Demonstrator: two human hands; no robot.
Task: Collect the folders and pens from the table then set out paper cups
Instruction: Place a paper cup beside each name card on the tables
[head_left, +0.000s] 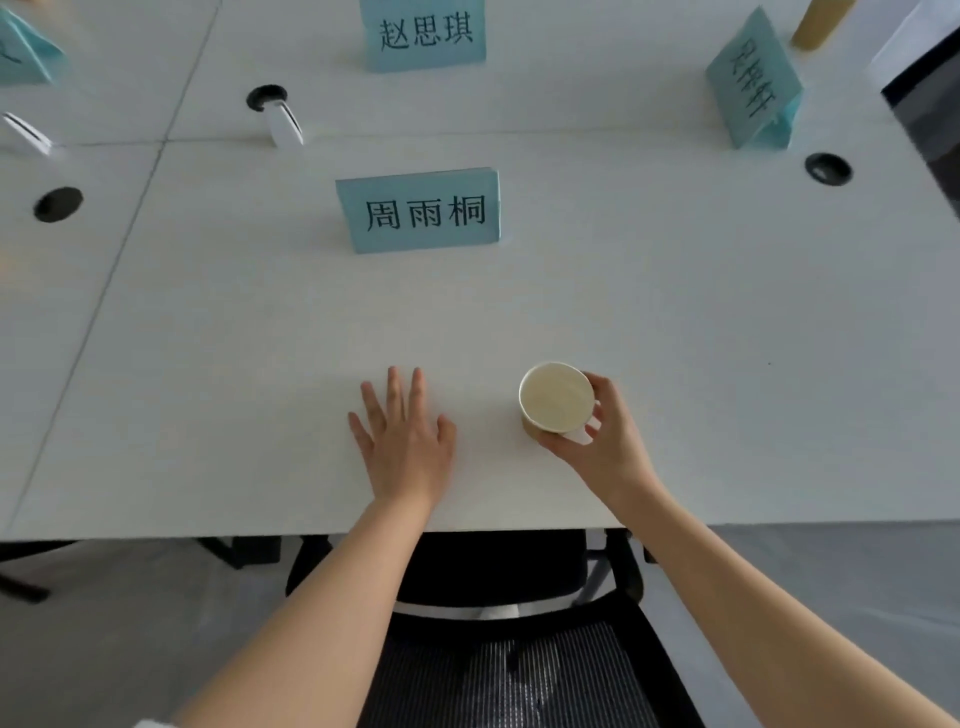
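One pale round paper cup (556, 397), gripped upright by the right hand (605, 441) near the white table (727, 338) edge while the left hand (405, 441) lies flat, looks mid-placement, needing only release

My right hand (605, 436) covers the near and right side of the cup (556, 397), so I can't see whether its base touches the table (727, 338). The far card (423, 34) is cut off at the top edge, and so is the tan stack (821, 23) at upper right. The left card (23, 52) is blurred and cropped; I can't read it. The right card (750, 85) is too smeared to read. A dark object (930, 119) runs off the right edge. The table hides the chair (519, 665) seat.
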